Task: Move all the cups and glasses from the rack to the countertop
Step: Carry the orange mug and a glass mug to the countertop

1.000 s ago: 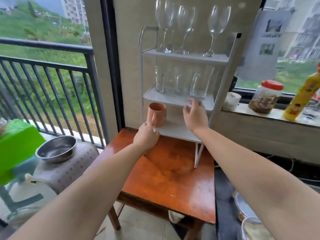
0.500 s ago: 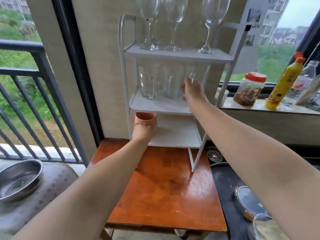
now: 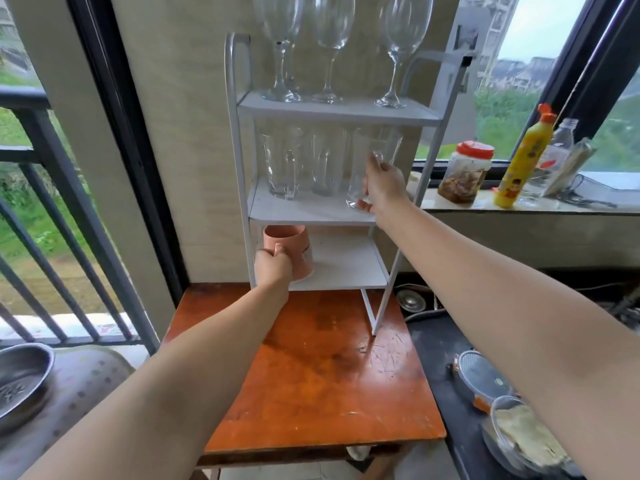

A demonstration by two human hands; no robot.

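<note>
A white three-shelf rack stands at the back of an orange wooden table. Three wine glasses stand on its top shelf. On the middle shelf are two clear tumblers and a third clear glass, which my right hand grips at the right end, tilted and lifted off the shelf. My left hand holds the handle of a pink mug, tipped on the bottom shelf's left side.
A jar with a red lid, a yellow bottle and a clear bottle stand on the window sill to the right. A metal bowl sits at lower left. Dishes and a strainer lie on the dark counter at right.
The view has come closer to the rack. My right hand has closed round the right-hand glass and tilted it up. My left hand has taken the mug's handle and tipped the mug.
</note>
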